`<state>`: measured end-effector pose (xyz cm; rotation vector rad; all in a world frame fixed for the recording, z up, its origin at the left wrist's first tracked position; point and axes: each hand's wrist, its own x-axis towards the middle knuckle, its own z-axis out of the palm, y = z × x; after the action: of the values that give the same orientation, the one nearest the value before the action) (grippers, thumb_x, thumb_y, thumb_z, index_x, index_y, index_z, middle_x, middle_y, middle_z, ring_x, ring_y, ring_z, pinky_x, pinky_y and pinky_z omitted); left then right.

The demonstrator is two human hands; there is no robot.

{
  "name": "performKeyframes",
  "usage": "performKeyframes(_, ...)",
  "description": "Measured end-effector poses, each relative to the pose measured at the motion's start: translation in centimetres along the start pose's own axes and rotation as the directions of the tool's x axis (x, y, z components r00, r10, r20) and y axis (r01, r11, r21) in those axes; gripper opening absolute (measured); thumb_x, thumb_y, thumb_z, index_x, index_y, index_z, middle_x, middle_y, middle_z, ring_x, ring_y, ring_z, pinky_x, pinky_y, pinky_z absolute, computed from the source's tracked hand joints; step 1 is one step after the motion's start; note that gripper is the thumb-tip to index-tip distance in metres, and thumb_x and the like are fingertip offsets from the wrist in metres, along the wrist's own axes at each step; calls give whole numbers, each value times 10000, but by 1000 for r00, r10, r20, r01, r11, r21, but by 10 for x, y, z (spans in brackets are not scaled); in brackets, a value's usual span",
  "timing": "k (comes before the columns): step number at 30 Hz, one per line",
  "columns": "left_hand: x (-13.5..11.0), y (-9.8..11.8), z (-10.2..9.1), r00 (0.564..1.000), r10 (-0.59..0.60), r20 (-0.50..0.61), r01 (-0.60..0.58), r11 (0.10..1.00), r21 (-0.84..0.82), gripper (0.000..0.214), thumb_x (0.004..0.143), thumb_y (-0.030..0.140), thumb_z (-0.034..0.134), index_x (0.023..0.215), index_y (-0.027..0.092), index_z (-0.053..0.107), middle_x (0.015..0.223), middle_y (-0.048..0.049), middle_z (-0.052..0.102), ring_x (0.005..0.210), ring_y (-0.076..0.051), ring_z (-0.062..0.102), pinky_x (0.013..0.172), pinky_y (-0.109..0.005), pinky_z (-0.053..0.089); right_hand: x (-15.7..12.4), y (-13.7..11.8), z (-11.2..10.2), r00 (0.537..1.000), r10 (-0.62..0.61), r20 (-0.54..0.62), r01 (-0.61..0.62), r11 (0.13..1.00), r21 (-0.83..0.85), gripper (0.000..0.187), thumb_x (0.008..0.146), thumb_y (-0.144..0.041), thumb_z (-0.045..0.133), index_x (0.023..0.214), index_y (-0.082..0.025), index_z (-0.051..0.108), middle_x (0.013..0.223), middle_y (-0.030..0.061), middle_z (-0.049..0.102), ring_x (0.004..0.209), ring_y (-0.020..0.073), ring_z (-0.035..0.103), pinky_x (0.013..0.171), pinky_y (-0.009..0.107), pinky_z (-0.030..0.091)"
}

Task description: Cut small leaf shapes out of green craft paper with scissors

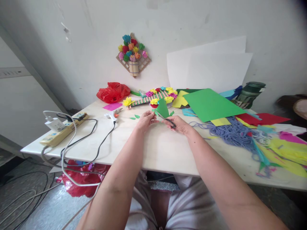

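In the head view, a piece of green paper [163, 108] is held up over the middle of the table. My left hand [145, 121] pinches its left edge, though the exact contact is too small to make out. Scissors with dark handles [171, 123] are in my right hand [179, 125], their blades pointing left across the paper's lower edge. Two small green paper leaves [137, 116] lie left of my left hand. Just behind the paper sits a woven stick craft [149, 99] bordered with yellow, pink, red and blue paper flowers.
A white glue gun [110, 115] and a power strip [63, 131] with cables are at left. Behind them lies a red plastic bag [113, 92]. A green sheet [212, 103], purple yarn [223, 131] and coloured paper scraps spread over the right. A dark bottle [250, 94] stands at back right.
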<state>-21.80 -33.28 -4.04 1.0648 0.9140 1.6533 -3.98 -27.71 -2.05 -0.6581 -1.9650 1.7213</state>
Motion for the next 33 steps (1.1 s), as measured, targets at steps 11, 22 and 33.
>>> performKeyframes(11,0,3,7,998,-25,-64,26,999,27,227,784,325,552,725,169,398,601,26,502,533,-74,497,595,-292,513,-1,-3,0,1000,14,0,-14,1000,-28,206,599,-288,658,682,-112,592,443,-51,455,349,32,320,320,180,214)
performKeyframes(22,3,1,5,996,-12,-86,23,991,130,258,761,390,543,740,195,374,568,50,493,449,-65,446,552,-289,501,-2,-4,0,1000,7,6,-7,999,-51,193,608,-290,640,654,-113,580,433,-49,446,344,31,302,313,181,205)
performKeyframes(33,1,-4,9,992,-3,-126,11,998,63,240,650,301,663,687,133,497,649,-15,557,563,-80,518,585,-255,487,4,1,6,994,-12,-107,6,998,-58,268,584,-337,686,711,-109,627,428,-58,427,342,34,307,301,179,235)
